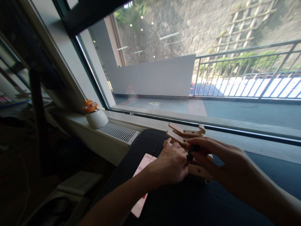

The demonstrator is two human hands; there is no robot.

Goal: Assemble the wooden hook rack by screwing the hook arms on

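A wooden assembly (185,133) of slatted, hook-ended pieces is held just above the dark table (188,204), near the window sill (235,127). It is gripped at its near end by the left hand (170,164), whose fingers (181,163) are curled shut against the wood. A small black part (190,152) on the assembly is pinched between the thumb and fingers (199,142) of the right hand (221,163). A phone (142,166) is seen lying flat on the table, partly covered by the left forearm. A white pot (96,118) with an orange figure is set on the sill beside a vent grille (117,132).

Pale wooden pieces (185,133), dark table (178,204)
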